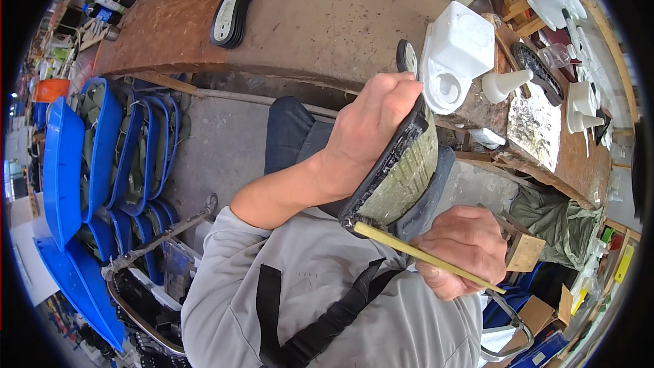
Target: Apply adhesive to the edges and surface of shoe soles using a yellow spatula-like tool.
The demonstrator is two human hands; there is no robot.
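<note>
My left hand (368,126) is closed round a shoe sole (409,170), held tilted above my lap. Its wide part shows a grooved olive-green face inside a black rim with rough, shiny patches. The narrow end (407,58) sticks out past my fingers, close to a white plastic pot (463,41) with a round cup at its front. My right hand (466,252) grips a thin yellowish stick (422,257). The stick's far tip meets the near end of the sole's rim; whether it carries bristles I cannot tell.
A stack of black soles (235,10) lies on the brown workbench (320,20). White nozzle bottles (504,85) and a dark sole (538,71) are at the right. Blue trays (99,150) of green items stand at the left. A wooden block (524,252) is beside my right hand.
</note>
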